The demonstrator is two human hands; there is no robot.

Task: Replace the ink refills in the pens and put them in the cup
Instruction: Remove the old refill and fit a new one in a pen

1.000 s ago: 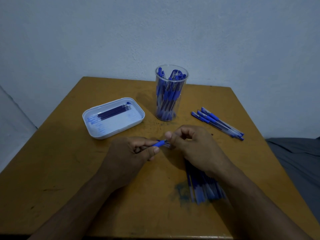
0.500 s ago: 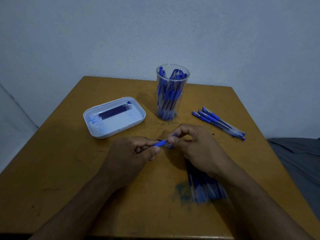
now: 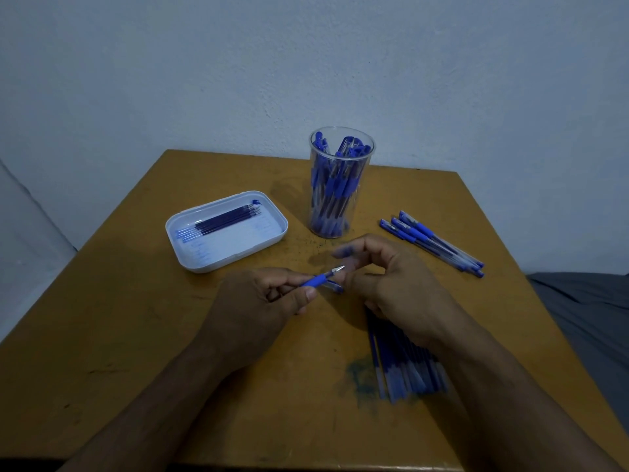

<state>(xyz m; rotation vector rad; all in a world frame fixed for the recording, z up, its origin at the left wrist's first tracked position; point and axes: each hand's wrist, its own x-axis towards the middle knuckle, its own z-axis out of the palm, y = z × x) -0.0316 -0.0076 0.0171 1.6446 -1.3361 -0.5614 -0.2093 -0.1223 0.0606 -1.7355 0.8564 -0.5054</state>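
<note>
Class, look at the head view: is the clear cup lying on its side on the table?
No, the clear cup stands upright on the table, packed with blue pens.

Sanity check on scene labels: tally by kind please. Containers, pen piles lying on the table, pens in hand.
Clear cup: 1
White tray: 1
Pen piles on the table: 2, the far-right pile and the near pile
Held pen, in the left hand: 1
Total: 5
</note>
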